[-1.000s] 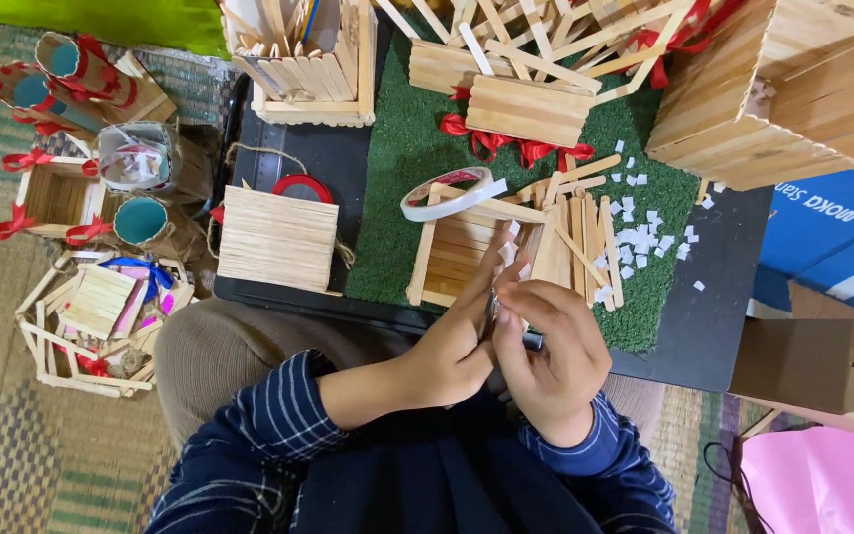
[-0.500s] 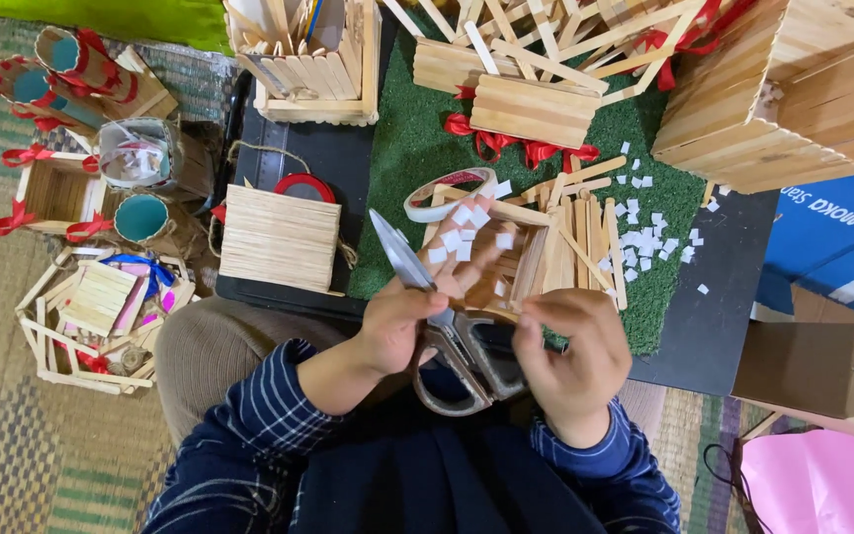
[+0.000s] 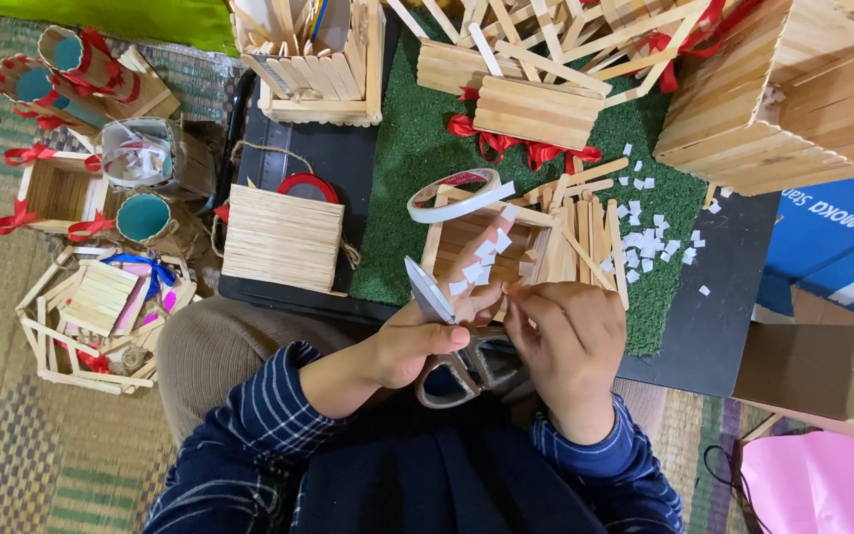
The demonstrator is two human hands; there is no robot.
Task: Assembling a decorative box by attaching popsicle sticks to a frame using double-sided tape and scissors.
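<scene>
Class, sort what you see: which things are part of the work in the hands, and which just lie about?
In use: left hand, scissors, right hand, white tape squares on the left fingers.

Lying about: tape roll, stick panel, teal-lined cups, large stick box.

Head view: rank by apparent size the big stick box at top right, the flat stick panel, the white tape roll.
1. big wooden stick box
2. flat wooden stick panel
3. white tape roll

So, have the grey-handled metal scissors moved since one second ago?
Yes. The grey-handled metal scissors came into view in the left hand, blades pointing up-left, just below the small open wooden-stick box.
</scene>
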